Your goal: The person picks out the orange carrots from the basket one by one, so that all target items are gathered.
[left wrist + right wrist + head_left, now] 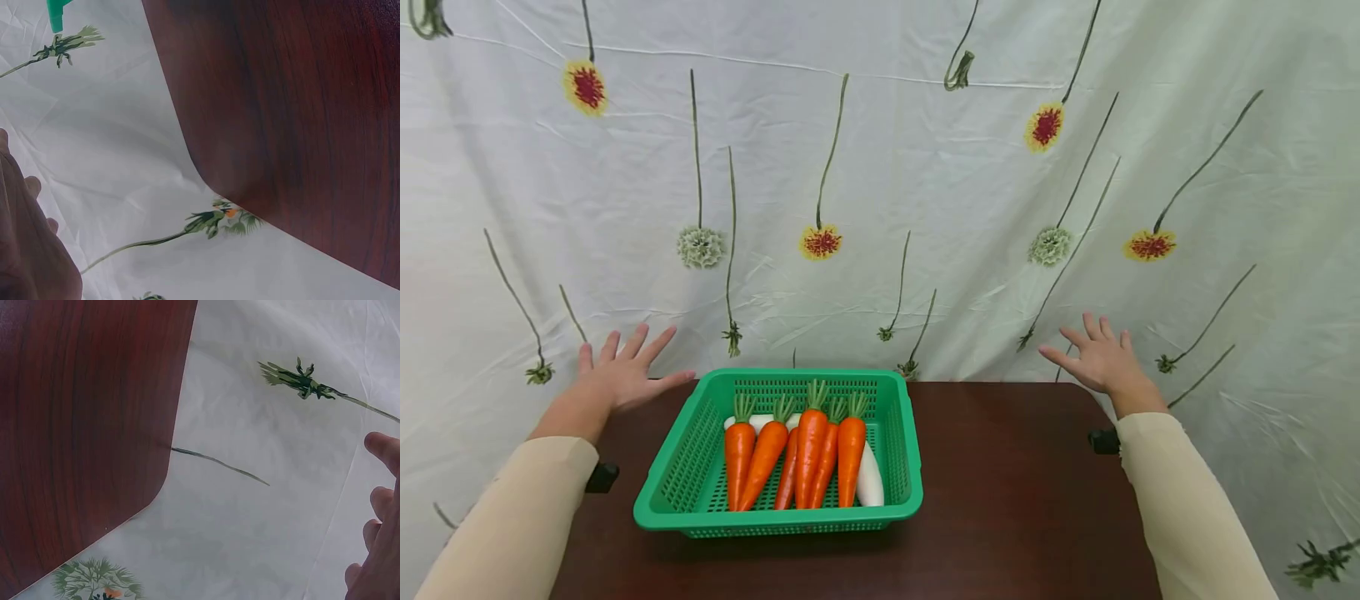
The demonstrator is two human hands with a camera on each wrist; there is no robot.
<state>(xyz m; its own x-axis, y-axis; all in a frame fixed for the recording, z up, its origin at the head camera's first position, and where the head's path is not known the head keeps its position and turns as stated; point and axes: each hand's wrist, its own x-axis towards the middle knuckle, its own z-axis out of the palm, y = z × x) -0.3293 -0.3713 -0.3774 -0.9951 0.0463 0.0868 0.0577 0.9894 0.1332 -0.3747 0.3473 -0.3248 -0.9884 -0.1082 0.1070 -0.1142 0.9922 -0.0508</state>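
My left hand (617, 379) is spread with straight fingers near the table's back left corner, left of a green plastic basket (658, 508), and holds nothing. Inside the basket lie several orange carrots (811, 446) with green stem ends pointing away from me. White, smooth vegetables, one of them a white radish (870, 479), show partly from under the carrots. Across the table, my right hand (1101, 358) is also spread and bare, close to the back right corner. In the wrist views only the edges of the left hand (31, 231) and right hand (381, 531) appear.
The dark brown wooden table (1000, 492) has rounded back corners. A white cloth (880, 167) printed with flowers and stems hangs behind it and shows around its sides. Each wrist wears a black device, such as the left one (602, 477).
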